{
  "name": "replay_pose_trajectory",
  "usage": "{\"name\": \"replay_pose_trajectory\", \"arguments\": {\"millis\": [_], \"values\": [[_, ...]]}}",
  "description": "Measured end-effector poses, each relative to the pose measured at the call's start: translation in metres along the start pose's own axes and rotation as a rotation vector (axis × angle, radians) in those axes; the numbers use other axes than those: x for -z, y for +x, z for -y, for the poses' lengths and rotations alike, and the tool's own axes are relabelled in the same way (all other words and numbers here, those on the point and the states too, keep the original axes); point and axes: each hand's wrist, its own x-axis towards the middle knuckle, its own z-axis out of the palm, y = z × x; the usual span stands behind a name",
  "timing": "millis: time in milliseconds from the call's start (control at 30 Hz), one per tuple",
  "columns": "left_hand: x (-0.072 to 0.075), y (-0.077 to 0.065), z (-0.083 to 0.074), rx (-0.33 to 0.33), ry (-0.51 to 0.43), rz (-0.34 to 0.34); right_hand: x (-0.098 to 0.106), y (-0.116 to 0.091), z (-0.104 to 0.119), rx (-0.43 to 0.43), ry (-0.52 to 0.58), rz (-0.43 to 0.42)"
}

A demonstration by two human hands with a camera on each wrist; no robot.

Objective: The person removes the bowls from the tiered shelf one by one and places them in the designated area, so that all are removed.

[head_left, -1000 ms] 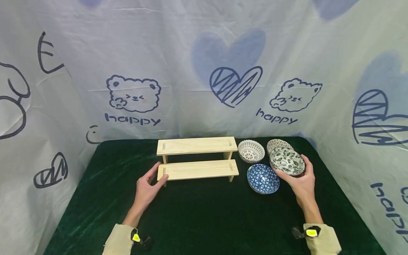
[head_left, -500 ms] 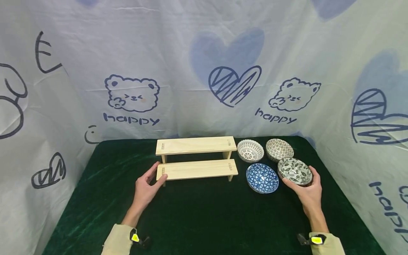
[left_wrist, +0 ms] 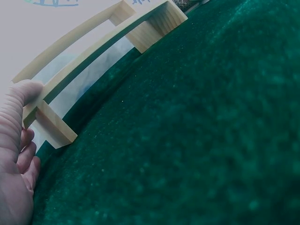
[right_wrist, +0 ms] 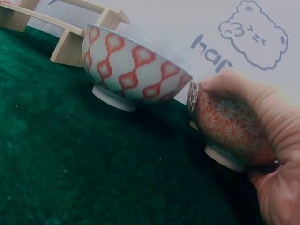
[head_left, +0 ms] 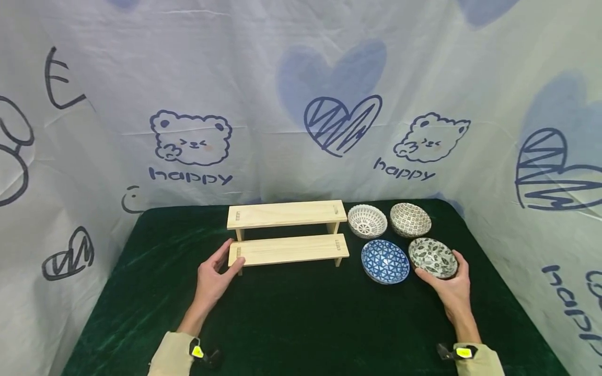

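Observation:
At right in the head view, my right hand [head_left: 453, 292] grips a bowl with a dark leaf pattern inside [head_left: 432, 258], thumb and fingers on opposite sides of its rim. The right wrist view shows this bowl's reddish, flower-patterned outside [right_wrist: 229, 119]; its foot is at or just over the cloth. Beside it, to the left, stands a blue-patterned bowl [head_left: 385, 261], whose outside carries red diamonds [right_wrist: 133, 65]. My left hand [head_left: 211, 282] holds the left end of a two-step wooden shelf [head_left: 289, 249], thumb on the front board and fingers round its end [left_wrist: 35, 112].
Behind the blue bowl sits a white ribbed-looking bowl [head_left: 367, 221], close to the shelf's right end. A brown-patterned bowl [head_left: 410, 220] stands at the back right. Dark green cloth [head_left: 320, 318] covers the table, and a printed white curtain [head_left: 268, 78] surrounds its back and sides.
My right hand has brought the leaf-patterned bowl from over the brown-patterned bowl forward and right, to beside the blue one. The brown-patterned bowl is uncovered. My left hand stays at the shelf.

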Motion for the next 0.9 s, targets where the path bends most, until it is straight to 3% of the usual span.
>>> {"name": "replay_pose_trajectory", "arguments": {"millis": [333, 467, 600, 767, 900], "values": [[0.005, -0.001, 0.003, 0.014, 0.022, -0.002, -0.002, 0.002, 0.003, -0.008, -0.043, 0.056], [0.009, -0.002, 0.000, 0.016, 0.075, -0.017, -0.003, 0.004, 0.008, 0.010, -0.010, 0.047], [0.019, -0.005, -0.011, -0.019, 0.131, -0.034, -0.004, 0.007, 0.018, 0.079, 0.050, -0.051], [0.033, -0.004, -0.029, -0.056, 0.232, -0.050, -0.005, 0.002, 0.035, 0.225, 0.035, -0.230], [0.038, -0.002, -0.043, -0.114, 0.367, -0.073, -0.017, -0.010, 0.055, 0.355, 0.021, -0.257]]}}
